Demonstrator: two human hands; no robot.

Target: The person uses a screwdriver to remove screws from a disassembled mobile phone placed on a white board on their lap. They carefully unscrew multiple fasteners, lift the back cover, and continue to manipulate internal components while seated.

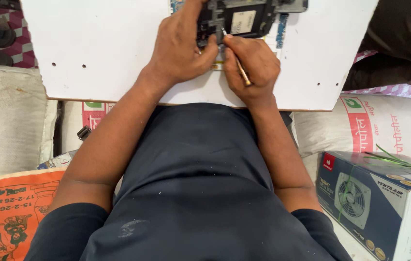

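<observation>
Nearest, a dark blue fan carton (384, 203) sits at lower right, w/ woven sacks (384, 123) behind it. Farther out, on the white board (99, 43), the right hand (254, 65) pinches a thin screwdriver (237, 60) – tip on the dark device frame (237, 19). The left hand (181, 48) clamps the frame's near-left edge – fingers curled, probably gripping.

You have one opened phone (244, 19), one screwdriver (238, 65), one white tabletop (99, 48), one fan box (379, 193), two woven sacks (389, 125).
</observation>
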